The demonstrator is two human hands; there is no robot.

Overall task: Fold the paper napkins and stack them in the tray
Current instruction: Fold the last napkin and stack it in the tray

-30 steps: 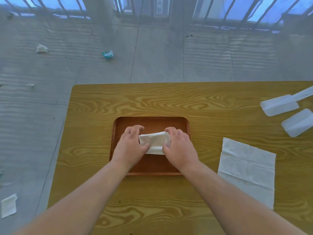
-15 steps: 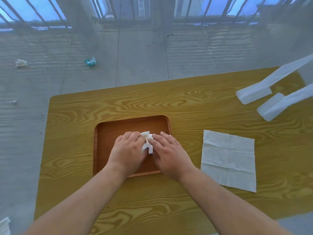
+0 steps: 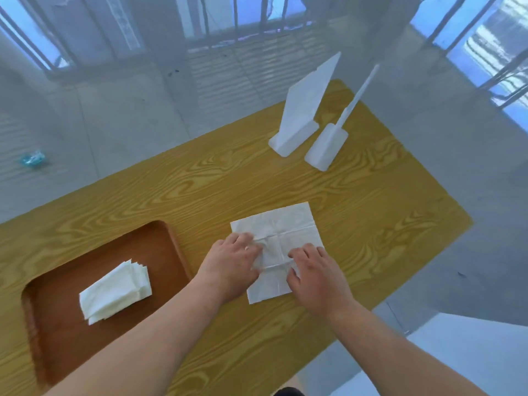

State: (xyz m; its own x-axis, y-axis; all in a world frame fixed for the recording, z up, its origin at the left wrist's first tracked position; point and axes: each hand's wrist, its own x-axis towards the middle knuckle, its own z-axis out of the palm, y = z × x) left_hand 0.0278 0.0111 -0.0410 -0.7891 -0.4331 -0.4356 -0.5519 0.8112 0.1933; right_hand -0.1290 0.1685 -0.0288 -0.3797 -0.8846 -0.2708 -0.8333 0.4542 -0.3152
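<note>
A brown tray (image 3: 160, 247) lies on the left of the yellow wooden table. Inside it rests a folded white napkin (image 3: 114, 292), lying free. To the right of the tray an unfolded white napkin (image 3: 285, 224) is spread flat on the table. My left hand (image 3: 231, 261) presses on its left part and my right hand (image 3: 314, 275) on its lower right part. The fingers of both hands lie spread on the paper, which is slightly wrinkled between them. Neither hand lifts it.
Two white plastic stands (image 3: 303, 115) (image 3: 328, 147) rise at the table's far right. The table's right edge (image 3: 445, 192) drops to a grey floor. A blue scrap (image 3: 33, 158) lies on the floor at the left.
Both hands let go of the folded napkin in the tray and moved right onto the unfolded napkin. The view swung to the right.
</note>
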